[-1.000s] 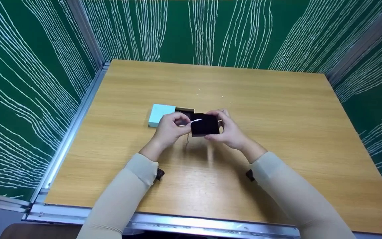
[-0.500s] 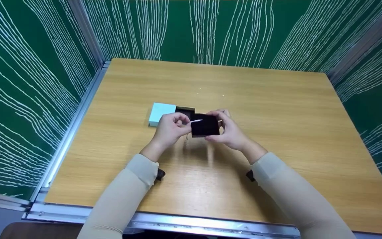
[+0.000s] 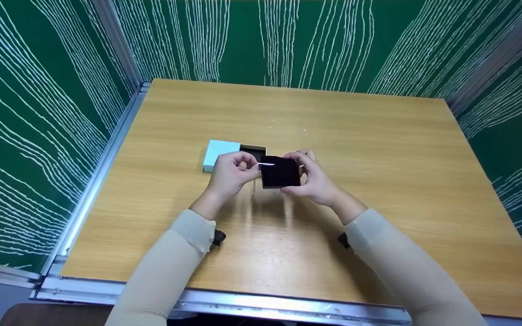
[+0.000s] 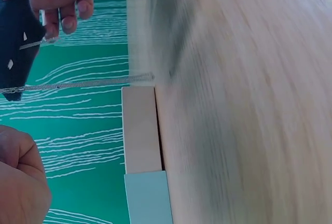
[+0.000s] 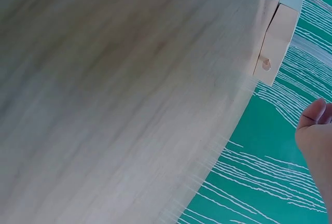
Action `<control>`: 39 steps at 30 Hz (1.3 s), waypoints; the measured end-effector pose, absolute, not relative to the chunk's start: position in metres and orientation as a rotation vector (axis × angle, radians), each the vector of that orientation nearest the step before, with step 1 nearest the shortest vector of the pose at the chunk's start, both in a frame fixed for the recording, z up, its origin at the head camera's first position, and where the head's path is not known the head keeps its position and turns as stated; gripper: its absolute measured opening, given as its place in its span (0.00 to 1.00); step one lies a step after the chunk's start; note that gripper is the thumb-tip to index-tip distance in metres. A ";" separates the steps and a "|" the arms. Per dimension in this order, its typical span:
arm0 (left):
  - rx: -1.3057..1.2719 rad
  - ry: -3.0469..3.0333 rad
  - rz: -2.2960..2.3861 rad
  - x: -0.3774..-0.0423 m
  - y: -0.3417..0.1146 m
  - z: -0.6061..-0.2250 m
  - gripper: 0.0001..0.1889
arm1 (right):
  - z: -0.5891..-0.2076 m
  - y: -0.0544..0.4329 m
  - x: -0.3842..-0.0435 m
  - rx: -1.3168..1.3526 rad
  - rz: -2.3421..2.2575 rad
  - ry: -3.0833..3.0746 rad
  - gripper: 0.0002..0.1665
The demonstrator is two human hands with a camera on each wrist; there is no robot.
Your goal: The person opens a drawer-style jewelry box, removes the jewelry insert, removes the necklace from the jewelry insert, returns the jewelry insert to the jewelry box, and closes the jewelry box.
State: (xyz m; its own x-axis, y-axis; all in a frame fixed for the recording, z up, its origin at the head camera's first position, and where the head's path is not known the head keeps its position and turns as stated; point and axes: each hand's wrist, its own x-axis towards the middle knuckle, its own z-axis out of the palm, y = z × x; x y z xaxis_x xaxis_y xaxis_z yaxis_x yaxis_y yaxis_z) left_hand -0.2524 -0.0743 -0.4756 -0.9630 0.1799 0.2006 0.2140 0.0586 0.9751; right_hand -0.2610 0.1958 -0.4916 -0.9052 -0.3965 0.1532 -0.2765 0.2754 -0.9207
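My right hand (image 3: pixel 313 179) holds a thin black cushion pad (image 3: pixel 281 174) by its right side, fingers at the far edge and thumb at the near edge. In the left wrist view small light slits show in the pad (image 4: pixel 19 32), and a fine silvery chain (image 4: pixel 78 84) hangs down from it. My left hand (image 3: pixel 231 174) is at the pad's left edge, thumb and index finger pinching the chain. A thin bright strip (image 3: pixel 267 164) lies across the pad by those fingertips. In the right wrist view only part of my right hand (image 5: pixel 319 141) shows.
Just behind my left hand a light blue box sleeve (image 3: pixel 222 151) lies on the wooden table (image 3: pixel 356 131), with a dark-lined drawer (image 3: pixel 254 149) pulled partly out of its right side. Tiny white specks dot the table farther back. Green walls with white streaks enclose three sides.
My left hand has shifted slightly left and away from me, and the bright strip lies flatter across the pad. My right hand tips the pad a little; the box stays put.
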 end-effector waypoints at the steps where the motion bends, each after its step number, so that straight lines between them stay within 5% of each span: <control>1: -0.423 -2.264 -2.096 -0.252 -0.075 -0.475 0.03 | -0.492 0.196 -0.261 -0.645 -1.715 2.422 0.49; 39: -0.352 -2.218 -2.067 -0.252 -0.088 -0.481 0.06 | -0.493 0.212 -0.260 -0.579 -1.698 2.438 0.50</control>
